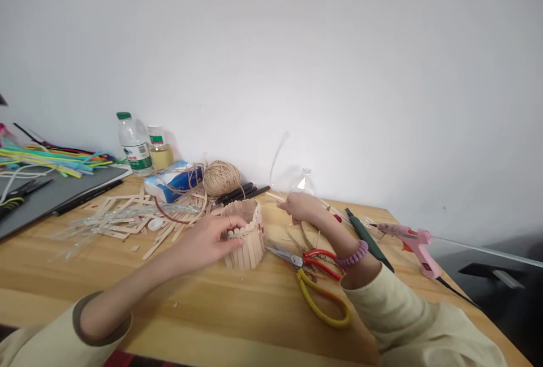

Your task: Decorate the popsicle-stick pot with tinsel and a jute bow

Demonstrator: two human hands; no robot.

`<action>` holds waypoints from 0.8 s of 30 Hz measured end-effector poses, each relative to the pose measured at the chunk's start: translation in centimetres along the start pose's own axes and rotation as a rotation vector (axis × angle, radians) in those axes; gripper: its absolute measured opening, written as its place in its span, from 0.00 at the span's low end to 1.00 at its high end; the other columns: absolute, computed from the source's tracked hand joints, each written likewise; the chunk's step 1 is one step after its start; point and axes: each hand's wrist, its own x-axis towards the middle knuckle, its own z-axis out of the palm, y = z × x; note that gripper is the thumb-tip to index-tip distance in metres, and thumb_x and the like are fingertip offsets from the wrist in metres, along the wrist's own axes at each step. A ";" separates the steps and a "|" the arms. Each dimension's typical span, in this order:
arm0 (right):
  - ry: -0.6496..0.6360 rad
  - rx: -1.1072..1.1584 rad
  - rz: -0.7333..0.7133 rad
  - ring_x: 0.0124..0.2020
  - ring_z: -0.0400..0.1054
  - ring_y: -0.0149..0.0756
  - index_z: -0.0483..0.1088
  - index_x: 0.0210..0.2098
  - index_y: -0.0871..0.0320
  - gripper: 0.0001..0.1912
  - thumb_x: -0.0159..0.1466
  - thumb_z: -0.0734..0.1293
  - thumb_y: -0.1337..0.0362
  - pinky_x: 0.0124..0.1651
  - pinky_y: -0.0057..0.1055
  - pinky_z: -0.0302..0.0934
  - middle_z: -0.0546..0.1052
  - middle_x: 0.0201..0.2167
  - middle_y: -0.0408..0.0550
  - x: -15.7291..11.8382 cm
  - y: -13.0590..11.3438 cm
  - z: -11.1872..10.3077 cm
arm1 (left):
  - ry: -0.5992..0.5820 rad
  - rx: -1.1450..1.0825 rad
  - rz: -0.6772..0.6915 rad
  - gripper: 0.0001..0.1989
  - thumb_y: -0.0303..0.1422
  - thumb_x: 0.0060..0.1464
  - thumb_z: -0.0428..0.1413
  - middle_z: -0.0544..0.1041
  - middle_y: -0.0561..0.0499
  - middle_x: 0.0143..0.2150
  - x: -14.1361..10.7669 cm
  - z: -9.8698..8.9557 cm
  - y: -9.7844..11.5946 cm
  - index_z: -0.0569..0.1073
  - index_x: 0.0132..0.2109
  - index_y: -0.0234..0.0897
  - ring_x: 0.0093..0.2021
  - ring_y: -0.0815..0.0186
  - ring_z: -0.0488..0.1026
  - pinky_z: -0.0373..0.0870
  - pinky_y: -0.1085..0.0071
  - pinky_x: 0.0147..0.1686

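Observation:
A small round holder made of upright wooden craft sticks (246,249) stands on the table in front of me. My left hand (207,240) grips its near left rim, fingers over the edge and thumb outside. A thin pale braided cord shows at the rim beside the thumb. To the right and farther back, my right hand (302,208) is closed in a pinch, its index finger pointing left. A faint thin strand seems to run from the holder towards these fingertips; what they pinch is too small to tell. Scissors (292,257) with red and yellow handles lie below my right hand.
Loose craft sticks (123,214), a ball of twine (221,178), a tissue pack (173,180) and two bottles stand or lie to the left. Rightwards are a green tool (369,240) and a pink glue gun (418,242) with its cable. A clear bottle (304,181) is near the wall.

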 end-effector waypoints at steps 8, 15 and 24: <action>-0.035 -0.026 -0.095 0.27 0.68 0.34 0.68 0.31 0.57 0.18 0.68 0.50 0.60 0.26 0.27 0.55 0.75 0.28 0.47 -3.2 -1.7 0.2 | 0.123 0.218 0.181 0.08 0.32 0.53 0.54 0.76 0.48 0.43 -0.6 1.1 -2.2 0.71 0.42 0.38 0.48 0.60 0.69 0.59 0.57 0.55; -0.064 -0.188 -0.223 0.23 0.68 0.40 0.67 0.21 0.58 0.12 0.60 0.59 0.71 0.25 0.31 0.53 0.73 0.20 0.53 -6.8 -4.8 0.6 | 0.688 0.186 0.617 0.12 0.22 0.49 0.51 0.73 0.53 0.28 -4.5 -0.1 1.3 0.66 0.41 0.41 0.28 0.69 0.72 0.71 0.74 0.27; -0.386 -0.212 -0.570 0.23 0.70 0.38 0.71 0.27 0.60 0.09 0.52 0.62 0.77 0.22 0.28 0.51 0.77 0.23 0.50 -12.6 -8.5 -0.3 | 0.507 0.541 0.564 0.14 0.36 0.59 0.47 0.79 0.43 0.35 -6.0 1.8 4.4 0.67 0.46 0.31 0.33 0.61 0.76 0.74 0.67 0.32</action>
